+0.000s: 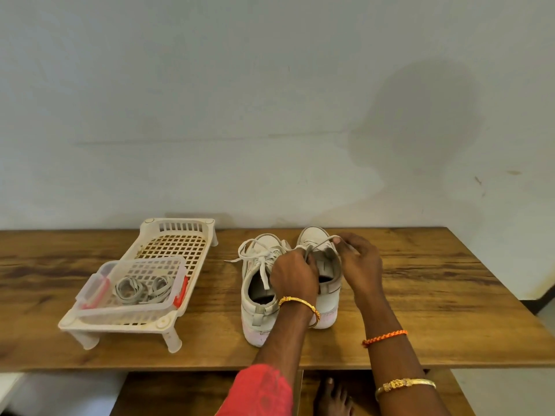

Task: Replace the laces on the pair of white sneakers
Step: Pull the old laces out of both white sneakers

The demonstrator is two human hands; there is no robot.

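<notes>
Wooden and grain-streaked, the bench (420,295) carries two white sneakers (261,295) side by side, heels toward the camera, toes toward the pale wall. The left sneaker keeps its flat white lace (264,265), loosely undone, ends trailing over the tongue and onto the wood. Over the right sneaker (327,298) both hands work: the left hand (295,277) has its fingers curled round a strand at the tongue, and the right hand (360,262) pinches the same lace (322,242) between thumb and fingertip, drawing it taut across the eyelets. Well apart to the left stands one cream plastic rack (180,235) with a square lattice floor and four stubby legs. On it sits one clear snap-lid container (141,295) holding coiled grey laces (141,288); how many I cannot tell.
</notes>
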